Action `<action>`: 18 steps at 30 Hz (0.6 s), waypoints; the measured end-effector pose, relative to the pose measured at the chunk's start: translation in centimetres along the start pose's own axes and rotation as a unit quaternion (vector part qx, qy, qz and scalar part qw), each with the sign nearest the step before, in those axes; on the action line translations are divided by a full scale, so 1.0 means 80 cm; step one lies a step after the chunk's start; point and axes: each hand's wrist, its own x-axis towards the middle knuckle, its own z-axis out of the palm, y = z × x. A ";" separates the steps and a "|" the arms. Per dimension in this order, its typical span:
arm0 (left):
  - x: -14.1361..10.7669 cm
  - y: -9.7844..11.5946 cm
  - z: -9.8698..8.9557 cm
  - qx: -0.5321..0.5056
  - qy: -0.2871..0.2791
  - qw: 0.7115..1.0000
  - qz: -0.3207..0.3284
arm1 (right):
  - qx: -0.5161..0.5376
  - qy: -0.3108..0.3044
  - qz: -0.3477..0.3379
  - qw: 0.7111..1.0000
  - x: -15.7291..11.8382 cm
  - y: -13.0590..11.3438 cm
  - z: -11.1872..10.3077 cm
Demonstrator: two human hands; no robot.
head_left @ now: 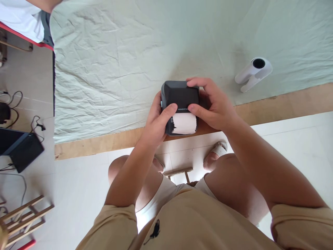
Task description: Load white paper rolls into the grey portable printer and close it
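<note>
Both of my hands are around a small dark label printer (180, 97) at the table's front edge. A strip of white paper (184, 123) with a torn end comes out of its near side. My left hand (157, 119) grips the printer's left side, thumb on top by the printed lettering. On the other side my right hand (214, 104) is closed around it, thumb on the top face and a finger at the far right corner. The fingers beneath the printer are hidden.
A white roll of paper (253, 73), partly unwound, lies on the cloth-covered table (109, 69) to the right. Another person's arm (45, 4) shows at the top left. On the floor at left are a black box (27, 151), cables and a wooden stool (26, 218).
</note>
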 end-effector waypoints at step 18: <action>0.009 0.000 0.002 -0.038 0.031 0.998 -0.026 | -0.073 0.062 -0.052 0.994 -0.004 0.010 0.011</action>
